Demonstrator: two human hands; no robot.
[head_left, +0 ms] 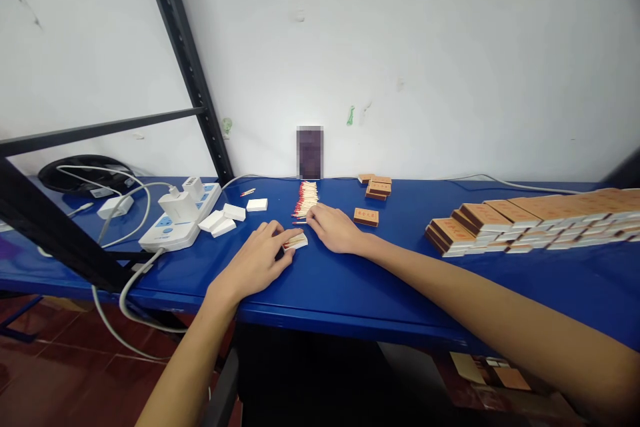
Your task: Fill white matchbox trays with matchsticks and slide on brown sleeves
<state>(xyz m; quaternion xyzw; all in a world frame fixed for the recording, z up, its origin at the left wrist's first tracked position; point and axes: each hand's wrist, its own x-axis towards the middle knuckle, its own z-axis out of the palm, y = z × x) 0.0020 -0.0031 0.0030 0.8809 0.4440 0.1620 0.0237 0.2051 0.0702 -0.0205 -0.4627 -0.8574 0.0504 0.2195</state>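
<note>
A small white tray sits near the middle of the picture, with thin sticks that look like matches inside. The left hand is partly closed around it, thumb on the near side and finger on the far side. If those fingers squeeze too hard, the tray could bend, as its sides look thin. If they tip it, the sticks could slide out.

Just above the tray is a long heap of red-tipped matches. The right hand is at the low end of this heap, its fingers curled down close together. Its fingertips are hard to see from here, so I can't tell if they have hold of a match. A bump from this hand could spread the heap, because the matches lie loose. A hard rub could maybe light one, since the red tips are so close together.

To the right of the heap, one brown matchbox lies alone on the blue tabletop. At the far right is a big stack of matchboxes. The right arm reaches in below it, so a swinging elbow could knock boxes down.

On the left, white boxes lie beside a power strip. A tug on its cord could drag the strip into them.
</note>
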